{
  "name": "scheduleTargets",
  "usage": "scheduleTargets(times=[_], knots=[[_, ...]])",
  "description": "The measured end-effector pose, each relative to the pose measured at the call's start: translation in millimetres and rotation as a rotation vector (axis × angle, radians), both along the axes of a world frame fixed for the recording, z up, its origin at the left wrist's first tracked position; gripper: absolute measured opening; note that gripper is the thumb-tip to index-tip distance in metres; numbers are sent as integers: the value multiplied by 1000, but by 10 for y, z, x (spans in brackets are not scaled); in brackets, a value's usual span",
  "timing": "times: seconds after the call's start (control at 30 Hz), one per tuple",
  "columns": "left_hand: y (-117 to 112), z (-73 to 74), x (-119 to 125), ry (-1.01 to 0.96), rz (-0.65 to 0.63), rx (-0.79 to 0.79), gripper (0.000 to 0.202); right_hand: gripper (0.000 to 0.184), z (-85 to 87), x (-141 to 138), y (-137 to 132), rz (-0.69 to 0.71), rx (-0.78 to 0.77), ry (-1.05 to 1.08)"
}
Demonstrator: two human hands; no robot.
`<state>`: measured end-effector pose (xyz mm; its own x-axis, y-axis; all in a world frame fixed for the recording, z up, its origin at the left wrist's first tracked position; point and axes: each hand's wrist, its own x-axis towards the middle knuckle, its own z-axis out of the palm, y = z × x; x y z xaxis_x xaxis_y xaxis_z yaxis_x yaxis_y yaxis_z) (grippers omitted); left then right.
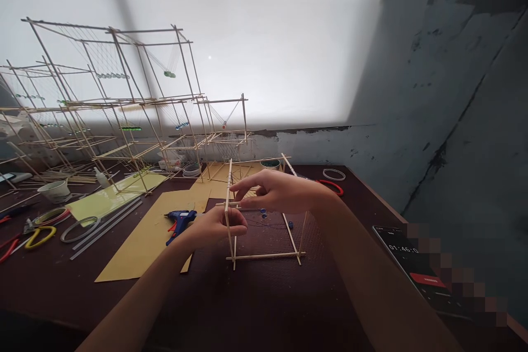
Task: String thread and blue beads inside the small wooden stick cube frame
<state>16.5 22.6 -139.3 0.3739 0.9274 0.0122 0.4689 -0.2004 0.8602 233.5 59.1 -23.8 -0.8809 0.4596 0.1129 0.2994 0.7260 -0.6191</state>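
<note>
A small open frame of thin wooden sticks (264,256) stands on the dark table in front of me. My left hand (216,225) is at its left side, fingers curled around the upright there and thumb pointing right. Just above, my right hand (282,190) reaches in over the frame, its bent fingers close to the left top bar. Whatever lies between those fingertips is too fine to make out. Dark blue beads (291,225) on thin threads are inside the frame, low near the table. My right hand and wrist cover part of the frame's top.
A blue glue gun (181,223) lies on tan cardboard (136,247) at the left. Beyond stand several larger stick frames (124,66) with hanging beads. Yellow-handled scissors (40,237), a wire coil (80,229) and a white cup (55,191) are far left. A phone (421,269) lies right.
</note>
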Motion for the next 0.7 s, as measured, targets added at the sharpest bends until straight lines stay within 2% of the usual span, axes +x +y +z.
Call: scheduleTargets(times=[0.1,0.27,0.5,0.7], knots=[[-7,0,-19,-95,-8,-41,24,47,16,-4,-13,-24,-6,-5],[41,-85,-46,-326,-5,-151,25,46,44,3,-41,-112,-11,-20],[78,-153,-47,-523,40,-214,22,34,112,40,-96,-192,99,105],[106,-190,-25,-682,89,-258,25,31,200,236,-5,-343,169,161]])
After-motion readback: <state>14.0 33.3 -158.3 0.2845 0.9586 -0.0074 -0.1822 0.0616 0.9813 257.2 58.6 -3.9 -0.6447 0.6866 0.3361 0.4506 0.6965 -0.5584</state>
